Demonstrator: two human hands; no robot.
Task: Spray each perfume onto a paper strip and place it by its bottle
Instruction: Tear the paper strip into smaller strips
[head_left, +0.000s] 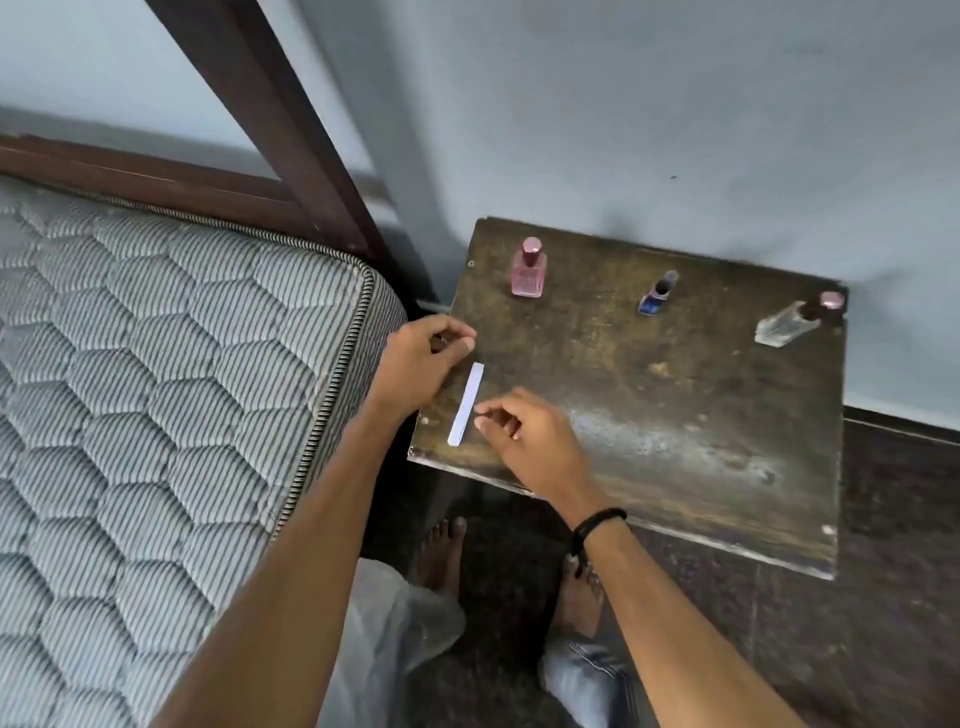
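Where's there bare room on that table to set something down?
Bare: the middle and front right of the table, between bottle row and near edge. Crowded: back, with pink bottle, blue bottle, clear bottle; front left, with paper strip, left hand, right hand.

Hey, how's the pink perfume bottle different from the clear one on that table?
The pink bottle has rose-tinted glass; the clear bottle is colourless. The pink bottle stands at the back left of the table, nearer the paper strip; the clear bottle stands at the back right corner. The clear bottle shows a dark neck under its cap; the pink bottle does not. Both wear a pink cap.
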